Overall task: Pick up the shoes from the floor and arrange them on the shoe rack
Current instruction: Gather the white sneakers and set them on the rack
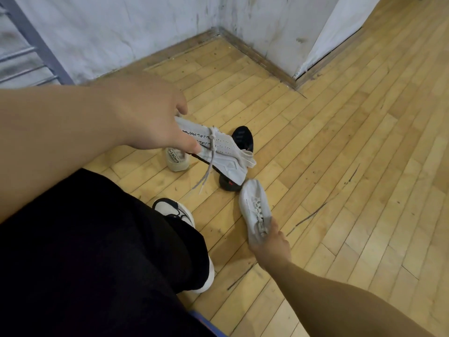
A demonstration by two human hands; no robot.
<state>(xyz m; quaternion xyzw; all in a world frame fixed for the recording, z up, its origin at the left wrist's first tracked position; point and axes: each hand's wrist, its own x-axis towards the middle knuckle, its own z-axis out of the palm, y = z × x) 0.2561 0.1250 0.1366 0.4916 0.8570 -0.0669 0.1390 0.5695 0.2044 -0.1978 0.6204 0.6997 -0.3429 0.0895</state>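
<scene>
- Left hand (150,117) was closed round one end of a white sneaker (218,148), thumb under and fingers over. The shoe was held clear of the floor and tilted down to the right.
- A loose lace (206,171) hung from that sneaker toward the boards.
- Right hand (269,246) gripped the near end of a second white sneaker (255,205), fingers curled into its laced part. Its far end pointed away from the person. Could not tell whether it rested on the floor or was just off it.
- A black shoe (243,138) lay on the floor directly below the lifted sneaker, mostly hidden by it. Its near end, with a red mark, lay just beside the far end of the second sneaker.
- A beige shoe (176,160) lay on the floor below the left hand, lettered underside showing.
- The person's own foot wore a white-and-black trainer (173,210), below black trousers (97,251).
- The wooden floor (340,166) was scuffed with dark streaks.
- A grey metal rack (36,45) stood at far left against a stained white wall (121,32), well apart from all the shoes.
</scene>
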